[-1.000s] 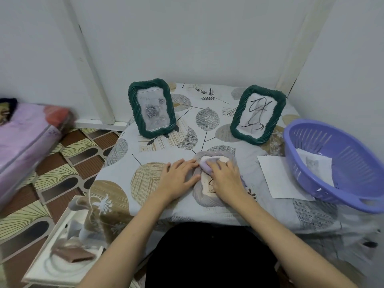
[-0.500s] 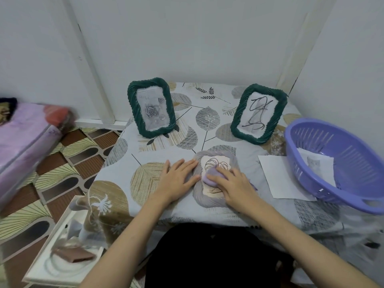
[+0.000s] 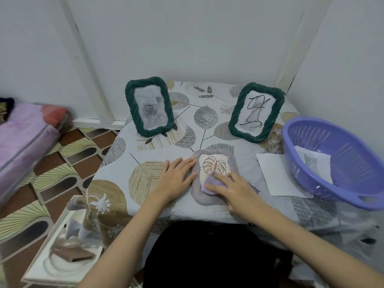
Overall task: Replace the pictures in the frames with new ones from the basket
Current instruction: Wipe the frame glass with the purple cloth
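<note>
A grey ribbed frame lies flat, long axis running away from the person, leaf picture facing up. The left hand, fingers together and flat, touches its left edge. The right hand presses a lilac cloth under its fingertips, at the picture's near end. Right of those fingers, the slotted plastic basket holds a paper.

Under your right fingers lies soft matt lilac cloth on a ribbed grey frame. Beyond your fingertips stand ropy green frames; right, a glossy plastic basket and matt paper.
</note>
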